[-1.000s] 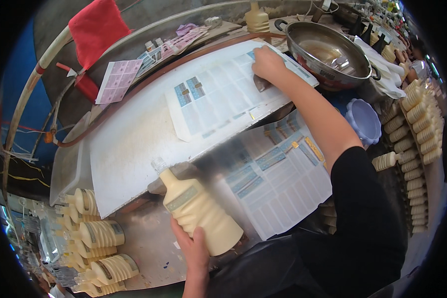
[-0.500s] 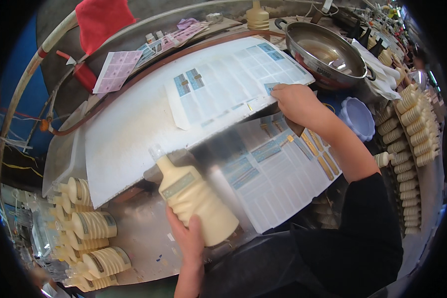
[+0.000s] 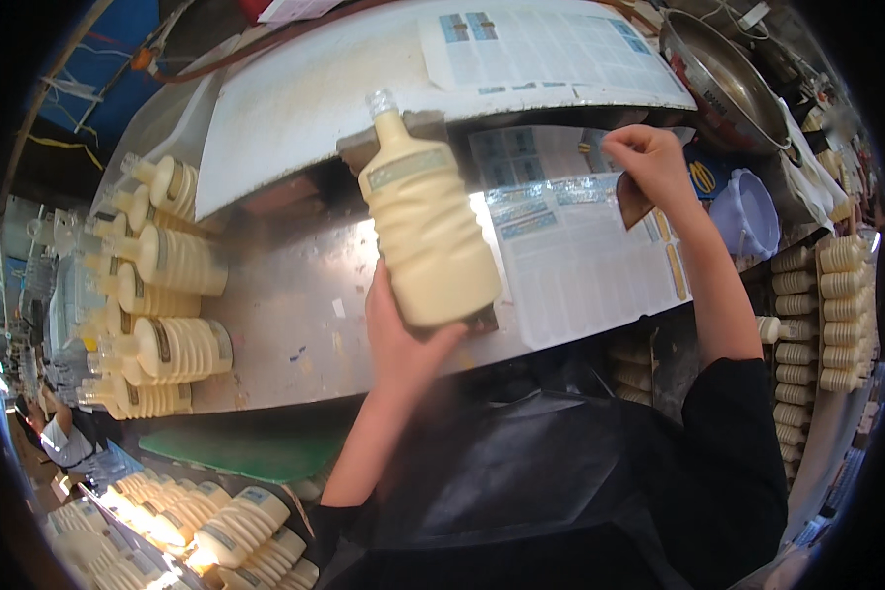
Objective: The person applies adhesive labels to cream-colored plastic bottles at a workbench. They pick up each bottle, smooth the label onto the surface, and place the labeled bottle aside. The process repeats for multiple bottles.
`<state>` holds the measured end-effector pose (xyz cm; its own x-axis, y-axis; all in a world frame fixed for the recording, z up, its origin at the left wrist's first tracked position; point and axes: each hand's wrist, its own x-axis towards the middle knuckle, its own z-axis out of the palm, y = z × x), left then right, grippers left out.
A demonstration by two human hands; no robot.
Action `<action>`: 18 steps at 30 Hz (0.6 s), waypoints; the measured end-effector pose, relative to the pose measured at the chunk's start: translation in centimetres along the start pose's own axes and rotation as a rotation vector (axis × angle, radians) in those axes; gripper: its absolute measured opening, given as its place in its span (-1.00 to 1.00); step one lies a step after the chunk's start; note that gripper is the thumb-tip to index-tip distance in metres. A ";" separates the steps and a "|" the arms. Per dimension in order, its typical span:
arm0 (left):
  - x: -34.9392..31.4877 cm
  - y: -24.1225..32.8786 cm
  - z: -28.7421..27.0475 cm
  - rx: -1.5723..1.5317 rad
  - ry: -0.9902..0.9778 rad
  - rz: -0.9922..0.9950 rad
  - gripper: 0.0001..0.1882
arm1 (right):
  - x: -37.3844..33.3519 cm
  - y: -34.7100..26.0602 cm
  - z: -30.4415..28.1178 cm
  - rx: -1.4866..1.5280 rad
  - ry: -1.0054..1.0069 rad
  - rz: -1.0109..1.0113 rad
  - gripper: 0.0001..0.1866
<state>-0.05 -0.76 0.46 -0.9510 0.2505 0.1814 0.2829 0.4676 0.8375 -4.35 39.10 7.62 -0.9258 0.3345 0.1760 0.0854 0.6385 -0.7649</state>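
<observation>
"Cream bottle (image 3: 433,236), the one being held: what lies to the left of it?"

"Ribbed bottles (image 3: 179,261), stacked at the left end of the metal worktop (image 3: 285,295), their clear necks toward the left."

"And which way does the held one point?"

"Away from the person. It is over the middle of the worktop, its long axis nearly straight up the view with a slight lean to the left. The clear neck tip reaches over the white board (image 3: 285,123), and the broad base is the near end. A greenish band (image 3: 410,167) crosses its shoulder; a grey block (image 3: 357,155) shows beside the neck."

"Where is it against the grip?"

"Just beyond the palm. The left hand (image 3: 406,339) cups the base, fingers at the left flank, thumb spread along the near edge. That grip is wide, filled by the bottle."

"Right of that?"

"A pale label sheet (image 3: 585,280) on the worktop, then the right hand (image 3: 649,169) above its far right part, well apart from the bottle. The grip there is narrow: fingertips pinched, a brown flat piece (image 3: 634,202) held below. I can't tell whether a thin film sits between the fingertips."

"Farthest right?"

"A metal pan (image 3: 723,74), a lilac basin (image 3: 747,211), and rows of more bottles (image 3: 842,310)."
</observation>
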 end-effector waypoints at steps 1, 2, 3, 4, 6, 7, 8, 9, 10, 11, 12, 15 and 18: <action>0.3 0.4 0.3 0.043 0.040 0.021 0.13 | -1.5 -2.2 0.9 0.064 -0.087 0.063 -0.86; 0.2 0.3 0.1 0.037 0.049 0.006 0.11 | -3.1 -5.1 2.1 0.139 -0.184 0.119 -0.86; 0.5 0.1 0.1 0.027 0.045 0.005 0.08 | -4.8 -7.7 2.7 0.158 -0.232 0.145 -0.88; 0.5 0.0 -0.1 0.017 0.051 0.001 0.06 | -6.3 -10.0 3.5 0.176 -0.287 0.162 -0.89; 0.7 0.6 -0.1 0.006 0.064 0.022 0.02 | -9.2 -11.5 5.8 0.129 -0.184 -0.373 -0.93; 0.9 1.0 -0.3 0.028 0.057 0.042 0.04 | -10.2 -12.0 6.9 -0.019 -0.133 -0.611 -0.88; 0.9 1.2 -0.7 0.051 0.053 0.056 0.06 | -11.0 -12.6 7.8 -0.168 -0.085 -0.848 -0.82; 0.6 0.8 -1.1 0.024 0.023 0.054 0.04 | -12.0 -13.0 8.5 -0.213 -0.122 -0.852 -0.75; 0.6 0.7 -1.3 -0.110 0.027 0.003 0.02 | -12.8 -13.3 9.1 -0.258 -0.159 -0.863 -0.69; 0.9 0.8 -1.5 -0.244 0.029 -0.046 0.00 | -13.3 -13.1 10.0 -0.294 -0.122 -0.898 -0.64; 1.3 1.1 -1.7 -0.379 0.029 -0.095 -0.02 | -13.6 -13.1 10.7 -0.307 -0.061 -0.912 -0.72; 2.4 2.8 -1.3 -0.396 0.070 -0.203 -0.14 | -14.1 -13.2 11.4 -0.363 0.038 -0.948 -0.87; 3.2 3.5 -0.6 -0.276 0.111 -0.241 -0.21 | -14.6 -13.1 11.4 -0.447 0.021 -0.959 -0.86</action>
<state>-2.22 1.14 4.28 -0.9982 0.0604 0.0044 0.0195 0.2519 0.9676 3.83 17.94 8.03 -0.6718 -0.4356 0.5991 -0.5463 0.8376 -0.0037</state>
